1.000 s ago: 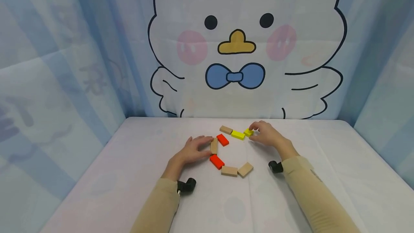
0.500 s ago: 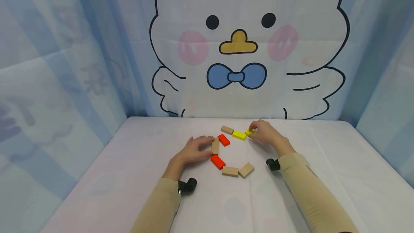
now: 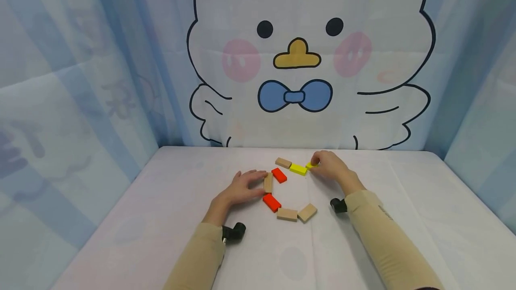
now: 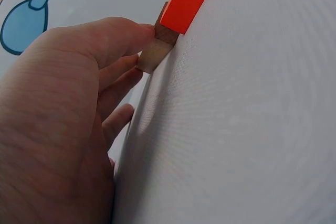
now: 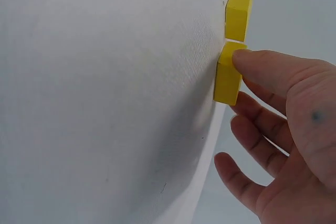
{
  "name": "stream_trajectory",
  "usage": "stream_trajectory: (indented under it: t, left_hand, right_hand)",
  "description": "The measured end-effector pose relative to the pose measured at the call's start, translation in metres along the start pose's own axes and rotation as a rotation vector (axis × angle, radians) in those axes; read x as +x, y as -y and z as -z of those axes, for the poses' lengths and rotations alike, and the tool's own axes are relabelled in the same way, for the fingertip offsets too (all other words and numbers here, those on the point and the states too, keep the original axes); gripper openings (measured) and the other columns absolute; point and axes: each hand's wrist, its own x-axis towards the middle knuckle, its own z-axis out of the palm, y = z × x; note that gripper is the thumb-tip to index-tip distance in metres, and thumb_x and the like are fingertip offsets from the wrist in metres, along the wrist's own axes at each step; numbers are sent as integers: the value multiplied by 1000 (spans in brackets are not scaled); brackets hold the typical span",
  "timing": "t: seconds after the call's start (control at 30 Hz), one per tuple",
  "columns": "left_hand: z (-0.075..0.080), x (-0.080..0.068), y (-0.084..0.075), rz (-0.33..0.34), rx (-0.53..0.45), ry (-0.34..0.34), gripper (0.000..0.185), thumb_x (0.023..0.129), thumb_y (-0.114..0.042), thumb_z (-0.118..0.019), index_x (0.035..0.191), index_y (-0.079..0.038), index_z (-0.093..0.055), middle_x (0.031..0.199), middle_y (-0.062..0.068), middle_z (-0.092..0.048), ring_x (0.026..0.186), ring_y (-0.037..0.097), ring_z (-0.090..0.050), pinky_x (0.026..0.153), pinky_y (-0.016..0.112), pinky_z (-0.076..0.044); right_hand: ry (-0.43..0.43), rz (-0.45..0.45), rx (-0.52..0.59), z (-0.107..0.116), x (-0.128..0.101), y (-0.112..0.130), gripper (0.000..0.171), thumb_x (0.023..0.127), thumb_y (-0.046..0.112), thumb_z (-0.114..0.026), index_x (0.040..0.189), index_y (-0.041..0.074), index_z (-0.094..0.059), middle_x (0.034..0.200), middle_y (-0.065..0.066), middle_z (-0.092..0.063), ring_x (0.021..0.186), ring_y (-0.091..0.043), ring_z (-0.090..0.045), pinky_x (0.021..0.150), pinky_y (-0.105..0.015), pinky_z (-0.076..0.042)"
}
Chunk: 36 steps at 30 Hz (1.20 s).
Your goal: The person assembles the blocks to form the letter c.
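Wooden blocks lie in a broken ring on the white tabletop. My left hand (image 3: 239, 188) holds a plain wooden block (image 3: 268, 183) at the ring's left side, thumb near its lower end and a finger at its upper end. In the right wrist view, my right hand (image 5: 283, 114) pinches a yellow block (image 5: 228, 80) between thumb and fingers. This block sits low against the cloth, end to end with another yellow block (image 5: 239, 9), a narrow gap between them. Red blocks stand either side of the left hand's block: one above (image 3: 279, 175), one below (image 3: 272, 202).
A plain block (image 3: 283, 163) touches the yellow pair's left end. At the front lie two more plain blocks, one straight (image 3: 287, 215) and one slanted (image 3: 307, 213). Behind the table (image 3: 161, 245) hangs a curtain (image 3: 298, 129) printed with a cartoon bird.
My right hand has shifted slightly left with the yellow block, bringing it closer to the other yellow one. The left hand keeps its place on the plain block.
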Motion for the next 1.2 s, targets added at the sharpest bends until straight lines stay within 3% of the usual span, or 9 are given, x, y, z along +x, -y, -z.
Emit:
stream_trajectory:
  t: [0.83, 1.2]
  left_hand:
    - [-1, 0, -1, -1, 0, 0, 59, 95, -32, -65, 150, -16, -51, 154, 4, -47, 147, 28, -31, 120, 58, -3]
    - [-1, 1, 0, 12, 7, 6, 59, 95, -33, -65, 150, -17, -51, 154, 3, -47, 147, 28, -29, 120, 58, -3]
  right_hand:
    - [-19, 55, 17, 7, -29, -7, 16, 89, 8, -73, 103, 3, -68, 103, -10, -65, 97, -31, -55, 92, -47, -49]
    - [14, 154, -2, 2, -50, -5, 12, 87, 4, -75, 96, 4, -69, 97, -6, -66, 98, -32, -57, 91, -49, -49]
